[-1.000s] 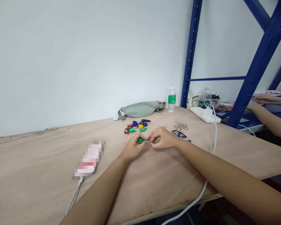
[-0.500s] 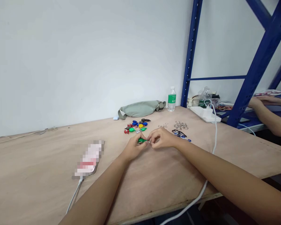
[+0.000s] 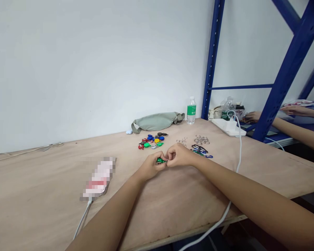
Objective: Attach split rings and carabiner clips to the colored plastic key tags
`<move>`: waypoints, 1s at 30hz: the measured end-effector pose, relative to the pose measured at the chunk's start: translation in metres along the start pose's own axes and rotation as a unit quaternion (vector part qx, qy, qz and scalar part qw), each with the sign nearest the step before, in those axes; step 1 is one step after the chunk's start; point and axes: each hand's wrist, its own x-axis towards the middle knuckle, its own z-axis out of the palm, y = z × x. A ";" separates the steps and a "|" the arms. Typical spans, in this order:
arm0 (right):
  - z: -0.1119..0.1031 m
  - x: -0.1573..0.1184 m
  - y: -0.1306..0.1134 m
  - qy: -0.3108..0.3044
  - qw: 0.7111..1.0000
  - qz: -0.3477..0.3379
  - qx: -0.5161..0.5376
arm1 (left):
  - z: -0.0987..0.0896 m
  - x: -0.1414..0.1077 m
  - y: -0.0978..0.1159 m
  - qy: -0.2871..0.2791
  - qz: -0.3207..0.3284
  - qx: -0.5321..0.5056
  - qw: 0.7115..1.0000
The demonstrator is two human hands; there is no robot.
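Over the tabletop, my left hand is closed on a green badge reel, pinched between thumb and fingers. My right hand meets it at the reel's end, its fingertips pressed on a small silver metal piece, perhaps a ring, mostly hidden. Behind my hands lies a pile of badge reels in red, blue, green, yellow and black. Loose key rings form a cluster to the right, with a smaller group of rings beside it. Carabiners in black, blue and green lie just right of my right hand.
A phone, blurred out, lies at left on a white cable. A grey-green waist bag and a water bottle stand near the wall. A power strip sits by the blue rack; its cord passes under my right forearm. Another person's arms reach in beyond.
My hands have come closer together, the right fingers now covering more of the silver piece. The green reel has turned slightly. At far right, the other person's hand has reached further left.
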 end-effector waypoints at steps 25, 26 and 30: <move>0.004 0.008 0.005 -0.051 0.967 0.075 0.238 | 0.005 0.000 -0.001 0.135 -0.025 0.050 0.989; 0.004 0.008 0.004 -0.045 0.968 0.066 0.239 | 0.004 0.001 -0.002 0.147 -0.028 0.051 0.987; 0.003 0.007 -0.002 -0.046 0.962 0.081 0.255 | 0.001 0.002 -0.003 0.180 -0.033 0.051 0.982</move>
